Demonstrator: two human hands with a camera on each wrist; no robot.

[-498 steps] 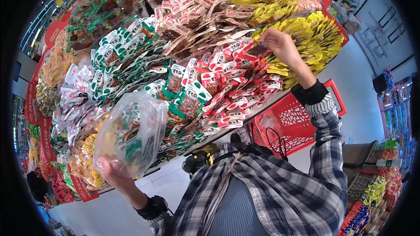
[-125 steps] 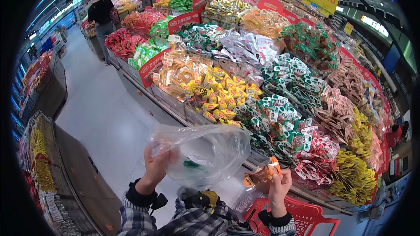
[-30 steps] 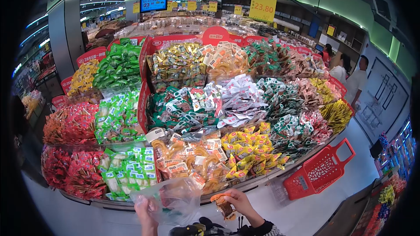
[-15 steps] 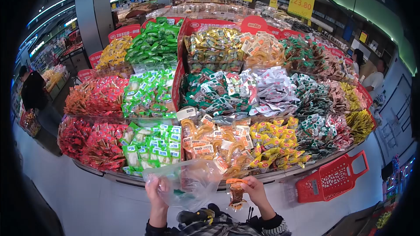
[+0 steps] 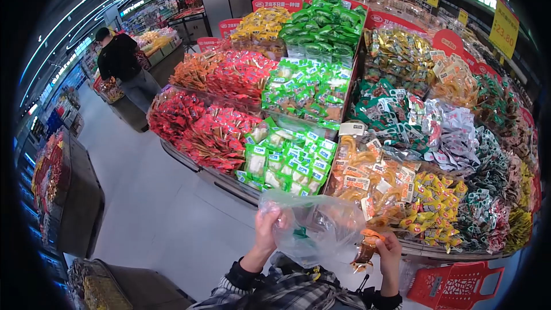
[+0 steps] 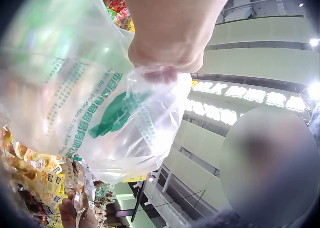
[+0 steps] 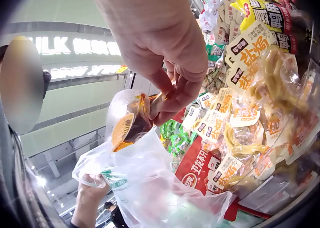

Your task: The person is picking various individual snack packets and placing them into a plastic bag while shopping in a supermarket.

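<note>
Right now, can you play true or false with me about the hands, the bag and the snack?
1. The left hand grips the clear plastic bag. True.
2. The right hand is empty. False: it pinches an orange snack packet.
3. The snack packet lies at the bottom of the bag. False: the fingers hold it up beside the bag.
4. A red basket stands on the floor by the snack display. True.

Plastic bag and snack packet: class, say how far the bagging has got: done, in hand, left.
Done: the left hand grips the plastic bag by its top edge. In hand: the right hand pinches an orange-topped snack packet beside the bag. Left: the packet is not yet inside; the bag's contents cannot be made out.
</note>
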